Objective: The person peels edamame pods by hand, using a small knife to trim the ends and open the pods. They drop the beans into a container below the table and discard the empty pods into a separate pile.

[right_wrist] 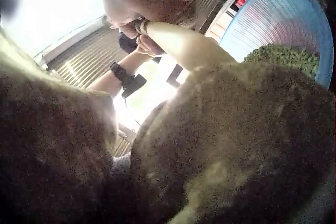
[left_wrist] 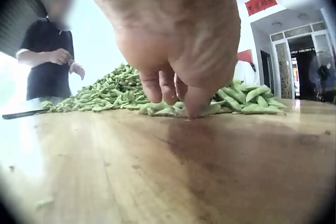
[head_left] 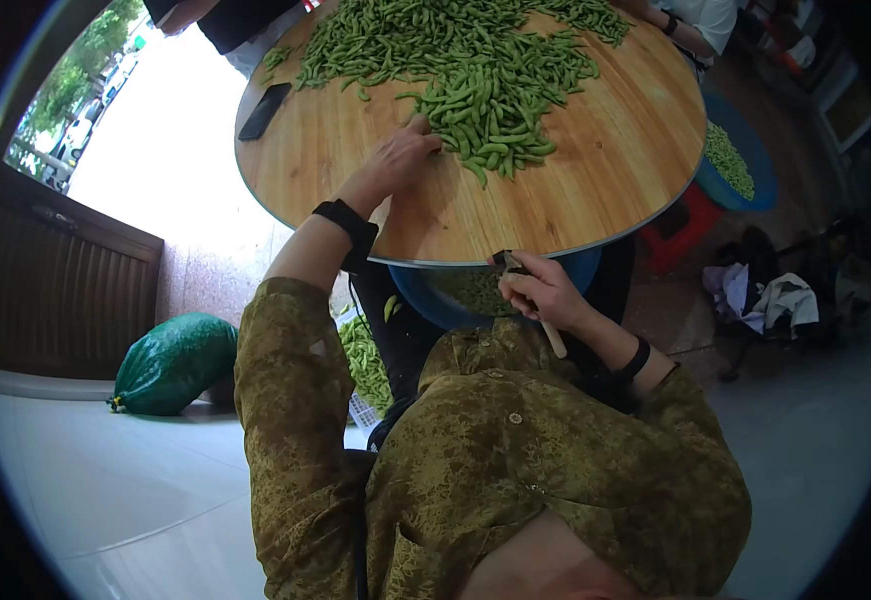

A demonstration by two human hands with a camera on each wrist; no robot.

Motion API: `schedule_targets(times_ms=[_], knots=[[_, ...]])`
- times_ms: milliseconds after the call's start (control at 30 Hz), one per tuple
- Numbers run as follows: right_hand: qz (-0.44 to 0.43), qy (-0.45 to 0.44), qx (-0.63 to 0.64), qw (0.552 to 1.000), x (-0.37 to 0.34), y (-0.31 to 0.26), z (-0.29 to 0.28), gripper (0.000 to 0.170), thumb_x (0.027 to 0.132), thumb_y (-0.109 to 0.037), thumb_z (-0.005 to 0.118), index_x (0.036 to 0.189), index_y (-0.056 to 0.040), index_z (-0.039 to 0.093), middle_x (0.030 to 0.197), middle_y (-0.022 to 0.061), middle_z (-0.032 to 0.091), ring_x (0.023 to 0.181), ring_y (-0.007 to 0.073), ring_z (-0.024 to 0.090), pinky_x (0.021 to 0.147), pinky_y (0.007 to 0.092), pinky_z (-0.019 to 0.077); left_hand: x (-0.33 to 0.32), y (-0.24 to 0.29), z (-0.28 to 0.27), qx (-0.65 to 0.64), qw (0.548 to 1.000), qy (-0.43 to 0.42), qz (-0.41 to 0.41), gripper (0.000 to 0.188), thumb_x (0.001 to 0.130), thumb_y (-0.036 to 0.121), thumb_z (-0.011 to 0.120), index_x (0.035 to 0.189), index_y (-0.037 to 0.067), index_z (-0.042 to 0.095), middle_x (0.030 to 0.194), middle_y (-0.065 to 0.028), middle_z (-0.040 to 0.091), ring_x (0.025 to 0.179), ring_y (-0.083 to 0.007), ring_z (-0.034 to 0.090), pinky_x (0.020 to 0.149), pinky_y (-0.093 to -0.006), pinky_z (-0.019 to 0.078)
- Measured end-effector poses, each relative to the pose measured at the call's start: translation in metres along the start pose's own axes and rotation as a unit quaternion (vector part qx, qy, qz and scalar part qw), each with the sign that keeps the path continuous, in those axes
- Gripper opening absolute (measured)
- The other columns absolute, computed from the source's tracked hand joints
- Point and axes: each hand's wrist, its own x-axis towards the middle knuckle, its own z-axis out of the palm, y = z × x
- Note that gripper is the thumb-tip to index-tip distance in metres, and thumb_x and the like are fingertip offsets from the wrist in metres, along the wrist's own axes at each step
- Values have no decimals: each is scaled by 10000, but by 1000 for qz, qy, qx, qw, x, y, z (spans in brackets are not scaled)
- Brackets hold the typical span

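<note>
A heap of green soybean pods [head_left: 490,100] covers the far and middle part of the round wooden table [head_left: 615,170]. My left hand [head_left: 400,160] reaches to the near left edge of this heap. In the left wrist view its fingers and thumb point down among the pods [left_wrist: 257,98], thumb tip close to the tabletop; I cannot tell whether they pinch one. At the table's near edge my right hand [head_left: 545,292] grips a tool with a pale handle [head_left: 555,342] and a dark end. Below it, a blue basin [head_left: 410,298] holds small green pieces, partly hidden by the table.
A black phone [head_left: 265,112] lies at the table's left. A white basket of pods [head_left: 363,365] stands beside my legs, and a green sack [head_left: 175,365] lies further left. Another blue basin [head_left: 760,185] sits over a red stool [head_left: 680,235] at right. Other people are across the table.
</note>
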Motion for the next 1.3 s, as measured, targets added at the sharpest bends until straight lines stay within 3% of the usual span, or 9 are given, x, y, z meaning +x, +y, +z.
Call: schedule_targets(times_ms=[100,167,233,267,333,433,567,867,1300], knots=[[-7,6,18,1000,3,-4,-2,267,923,-128,531,1152,11,526,802,47,579,538,49,488,493,201,370,-14,15,-4,21,998,60,19,170,792,93,587,956,56,612,908,-160,574,892,-373,594,769,-413,479],[-28,16,-8,999,8,-1,-3,276,923,-122,529,1165,11,523,809,49,581,542,60,502,492,200,377,-33,48,-19,-199,970,49,-131,135,827,139,615,888,23,580,738,-106,605,673,-314,613,628,-385,493],[-311,40,-300,901,14,10,-4,280,927,-111,518,1182,5,524,846,52,597,569,74,554,488,199,396,-53,76,-21,-501,834,26,-229,173,870,166,629,830,13,560,623,-38,591,495,-169,534,477,-297,429],[-308,48,-300,901,13,8,0,280,927,-111,518,1182,5,524,846,52,597,569,74,554,488,199,396,-61,92,-26,-503,834,20,-225,173,870,166,629,830,13,560,623,-38,591,495,-169,534,477,-297,429],[-169,47,-78,981,7,-2,10,210,941,-61,478,1119,36,532,881,72,598,542,82,547,419,187,370,-77,120,-36,-635,724,-12,-268,114,895,156,617,890,45,589,691,-4,598,537,-57,519,456,-184,355],[-50,25,37,998,2,-20,12,209,972,-112,446,1100,28,533,879,82,600,501,80,528,403,175,360,-90,140,-32,-684,680,-36,-263,101,885,145,633,876,47,607,678,2,592,527,-55,514,443,-186,345],[-23,-60,101,993,0,-20,7,259,998,-162,398,1147,29,487,845,87,581,477,65,465,383,175,340,-92,148,-24,-701,654,-11,-285,101,872,134,652,847,41,623,655,11,577,500,-44,479,429,-183,322],[6,-72,226,971,-4,-21,15,364,995,-135,399,1347,-40,403,758,29,482,500,61,394,394,176,332,-94,152,-20,-721,628,-5,-292,90,865,136,674,846,57,634,634,43,545,525,-30,455,461,-187,309],[4,-31,177,984,-3,-18,19,197,993,-119,396,1149,-34,482,737,41,460,483,62,383,383,186,333,-97,149,-7,-740,631,25,-232,109,879,98,645,966,33,631,697,30,570,558,-42,468,478,-191,329]])
